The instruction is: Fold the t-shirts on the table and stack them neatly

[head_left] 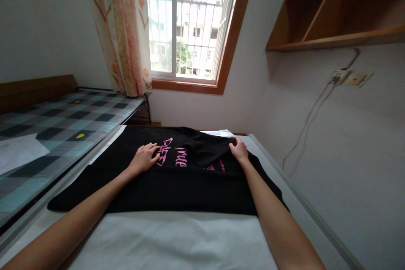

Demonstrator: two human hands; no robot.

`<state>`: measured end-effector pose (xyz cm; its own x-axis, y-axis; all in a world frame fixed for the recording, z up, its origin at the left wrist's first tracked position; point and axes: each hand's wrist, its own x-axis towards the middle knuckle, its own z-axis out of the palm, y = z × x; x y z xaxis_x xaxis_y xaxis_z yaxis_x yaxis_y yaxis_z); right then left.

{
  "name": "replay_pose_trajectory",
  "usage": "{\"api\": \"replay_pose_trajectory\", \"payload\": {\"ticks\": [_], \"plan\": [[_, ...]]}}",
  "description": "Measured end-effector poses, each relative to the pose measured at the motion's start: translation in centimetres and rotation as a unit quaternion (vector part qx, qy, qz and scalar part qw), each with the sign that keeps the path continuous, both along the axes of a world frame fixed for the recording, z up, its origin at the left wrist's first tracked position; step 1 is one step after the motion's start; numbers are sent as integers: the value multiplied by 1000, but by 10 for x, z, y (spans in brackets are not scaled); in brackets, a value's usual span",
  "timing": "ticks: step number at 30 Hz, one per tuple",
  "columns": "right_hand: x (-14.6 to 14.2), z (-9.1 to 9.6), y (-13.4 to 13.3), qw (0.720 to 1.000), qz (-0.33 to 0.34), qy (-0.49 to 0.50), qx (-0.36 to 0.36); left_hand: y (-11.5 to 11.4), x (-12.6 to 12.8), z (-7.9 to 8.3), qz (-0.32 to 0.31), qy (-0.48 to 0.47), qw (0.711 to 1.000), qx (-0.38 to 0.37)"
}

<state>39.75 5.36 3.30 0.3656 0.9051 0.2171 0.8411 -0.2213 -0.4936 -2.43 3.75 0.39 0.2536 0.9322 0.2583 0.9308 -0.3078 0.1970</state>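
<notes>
A black T-shirt point(177, 185) with pink lettering lies spread on a white sheet point(177, 240) in front of me. My left hand point(144, 158) rests flat on it beside the lettering, fingers stretched out. My right hand point(239, 150) pinches the edge of a sleeve or flap of the shirt point(209, 152) that is folded over onto the shirt's middle.
A bed with a checked mattress point(60, 126) and a sheet of paper point(19, 152) stands to the left. Ahead is a window point(186, 25) with a patterned curtain point(117, 29). On the right, a wall with a wooden shelf point(341, 12), a socket point(343, 76) and a hanging cable.
</notes>
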Motion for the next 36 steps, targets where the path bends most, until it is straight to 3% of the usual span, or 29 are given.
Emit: {"api": "replay_pose_trajectory", "payload": {"ticks": [2, 4, 9, 15, 19, 24, 29, 36], "plan": [[4, -8, 3, 995, -1, 25, 94, 7, 1, 8, 4, -3, 1000, -30], [7, -15, 6, 989, -8, 42, 141, 18, 8, 19, 11, -11, 998, -68], [7, -21, 6, 990, -30, 20, 140, 56, 63, 42, 0, -87, 991, -104], [6, -22, 2, 994, -50, -12, 100, 87, 159, 35, 9, -174, 978, -118], [6, -23, 2, 992, -49, -30, 112, 93, 198, 22, 35, -182, 979, -82], [7, -23, 4, 993, -39, -27, 109, 89, 208, 7, 26, -156, 987, 29], [4, -24, 7, 993, -48, -48, 101, 85, 200, 5, 12, -144, 989, 33], [-2, -24, 2, 995, -52, -89, -8, 71, 200, 11, -5, -42, 998, 56]]}}
